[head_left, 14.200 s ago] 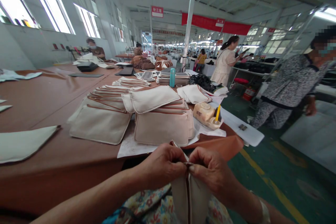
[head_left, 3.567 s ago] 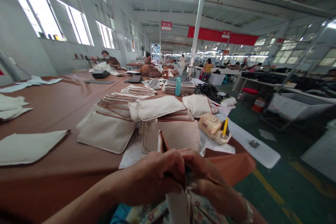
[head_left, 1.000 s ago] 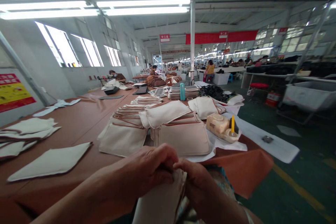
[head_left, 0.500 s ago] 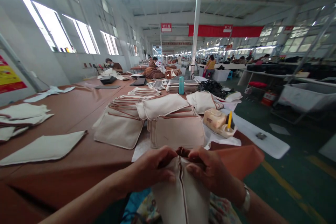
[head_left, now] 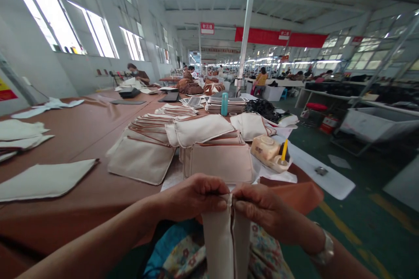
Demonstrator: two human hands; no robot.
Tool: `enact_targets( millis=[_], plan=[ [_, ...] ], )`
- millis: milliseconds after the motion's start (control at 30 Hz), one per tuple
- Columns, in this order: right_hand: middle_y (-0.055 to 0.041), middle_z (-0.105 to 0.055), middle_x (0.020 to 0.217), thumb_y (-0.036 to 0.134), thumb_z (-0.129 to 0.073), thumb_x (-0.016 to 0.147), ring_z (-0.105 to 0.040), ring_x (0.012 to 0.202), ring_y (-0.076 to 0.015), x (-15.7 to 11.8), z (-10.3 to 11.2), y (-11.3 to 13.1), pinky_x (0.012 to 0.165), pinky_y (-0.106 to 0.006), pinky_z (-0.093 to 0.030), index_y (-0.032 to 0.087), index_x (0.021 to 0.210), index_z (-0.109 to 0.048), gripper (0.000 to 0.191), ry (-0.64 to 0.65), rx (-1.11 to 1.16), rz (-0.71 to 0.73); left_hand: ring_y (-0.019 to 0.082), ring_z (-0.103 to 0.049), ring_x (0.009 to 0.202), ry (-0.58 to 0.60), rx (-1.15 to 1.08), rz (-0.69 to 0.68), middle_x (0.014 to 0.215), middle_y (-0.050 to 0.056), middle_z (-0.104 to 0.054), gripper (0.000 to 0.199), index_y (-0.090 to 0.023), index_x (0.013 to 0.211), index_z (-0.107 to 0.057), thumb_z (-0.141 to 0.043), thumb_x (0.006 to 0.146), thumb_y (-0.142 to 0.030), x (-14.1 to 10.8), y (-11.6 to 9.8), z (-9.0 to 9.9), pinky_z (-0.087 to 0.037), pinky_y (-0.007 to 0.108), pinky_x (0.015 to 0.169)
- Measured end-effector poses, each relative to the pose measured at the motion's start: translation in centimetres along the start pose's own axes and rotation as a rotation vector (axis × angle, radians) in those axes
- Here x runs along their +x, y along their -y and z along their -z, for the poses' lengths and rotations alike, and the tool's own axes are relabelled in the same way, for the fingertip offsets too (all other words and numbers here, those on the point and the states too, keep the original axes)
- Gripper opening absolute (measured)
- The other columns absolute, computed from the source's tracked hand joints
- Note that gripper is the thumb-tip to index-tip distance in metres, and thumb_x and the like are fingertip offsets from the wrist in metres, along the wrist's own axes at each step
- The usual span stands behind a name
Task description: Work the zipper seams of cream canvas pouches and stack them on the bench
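Low centre, left hand point(head_left: 199, 197), right hand point(head_left: 263, 207) pinching cream piece point(head_left: 216, 239), seemingly along top edges.

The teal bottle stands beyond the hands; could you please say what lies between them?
Stacked brown-edged cream panels lie between the teal bottle and the left hand and right hand, in the head view.

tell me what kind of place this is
Probably a sewing workshop or factory: the left hand and right hand hold a seamed cream piece, stacks of similar pieces lie on the big table, and a co-worker in yellow is farther down the hall.
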State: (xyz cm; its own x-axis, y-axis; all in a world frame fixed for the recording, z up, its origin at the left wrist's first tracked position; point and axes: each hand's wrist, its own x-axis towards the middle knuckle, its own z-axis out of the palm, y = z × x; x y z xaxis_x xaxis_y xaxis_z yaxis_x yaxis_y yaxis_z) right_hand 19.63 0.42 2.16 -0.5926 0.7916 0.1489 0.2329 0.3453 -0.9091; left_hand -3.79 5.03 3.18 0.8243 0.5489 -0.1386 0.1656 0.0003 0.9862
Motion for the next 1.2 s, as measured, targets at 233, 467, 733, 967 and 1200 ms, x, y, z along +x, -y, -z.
enact_targets(
  millis=[233, 467, 733, 967, 1200],
  plan=[
    [0.0026, -0.053, 0.075, 0.03, -0.053, 0.099, -0.048, 0.071, -0.0127, 0.1, -0.5, 0.7, 0.064, -0.022, -0.037, 0.017, 0.079, -0.059, 0.024, -0.122, -0.076, 0.027, 0.011, -0.046, 0.066, -0.007, -0.114, 0.076, 0.079, 0.001, -0.058, 0.049, -0.012, 0.095, -0.068, -0.082, 0.07, -0.052, 0.2, -1.1, -0.1, -0.037, 0.022, 0.061],
    [0.0015, -0.055, 0.074, 0.028, -0.047, 0.099, -0.05, 0.07, -0.0144, 0.1, -1.3, 0.7, 0.064, -0.025, -0.037, 0.019, 0.078, -0.057, 0.025, -0.145, -0.103, 0.02, 0.01, -0.041, 0.06, -0.105, -0.142, 0.093, 0.069, -0.001, -0.057, 0.039, -0.01, 0.082, -0.071, -0.084, 0.067, -0.043, 0.4, -0.4, -0.8, -0.03, 0.021, 0.057],
    [0.0013, -0.057, 0.073, 0.029, -0.05, 0.097, -0.05, 0.07, -0.0138, 0.2, -2.0, 0.0, 0.062, -0.023, -0.037, 0.018, 0.079, -0.059, 0.023, -0.195, 0.001, -0.021, 0.009, -0.037, 0.059, -0.158, -0.071, 0.091, 0.064, -0.002, -0.052, 0.036, -0.01, 0.076, -0.069, -0.081, 0.067, -0.043, 0.6, -0.5, -1.4, -0.026, 0.022, 0.054],
    [0.0011, -0.053, 0.071, 0.033, -0.052, 0.094, -0.045, 0.066, -0.0135, -0.2, -2.2, -0.8, 0.057, -0.023, -0.033, 0.016, 0.08, -0.06, 0.023, -0.21, 0.114, -0.106, 0.008, -0.037, 0.053, -0.17, -0.127, 0.165, 0.06, -0.002, -0.054, 0.04, -0.01, 0.076, -0.071, -0.085, 0.061, -0.044, 0.9, -0.4, -1.6, -0.029, 0.023, 0.053],
    [0.0038, -0.04, 0.065, 0.034, -0.054, 0.089, -0.031, 0.06, -0.0118, -0.6, -2.5, -2.1, 0.051, -0.023, -0.023, 0.017, 0.079, -0.055, 0.02, -0.202, 0.369, -0.188, 0.011, -0.047, 0.053, -0.174, -0.252, 0.186, 0.065, 0.003, -0.062, 0.035, -0.009, 0.075, -0.073, -0.083, 0.061, -0.039, 0.9, 0.1, -1.8, -0.033, 0.022, 0.052]
  ],
)
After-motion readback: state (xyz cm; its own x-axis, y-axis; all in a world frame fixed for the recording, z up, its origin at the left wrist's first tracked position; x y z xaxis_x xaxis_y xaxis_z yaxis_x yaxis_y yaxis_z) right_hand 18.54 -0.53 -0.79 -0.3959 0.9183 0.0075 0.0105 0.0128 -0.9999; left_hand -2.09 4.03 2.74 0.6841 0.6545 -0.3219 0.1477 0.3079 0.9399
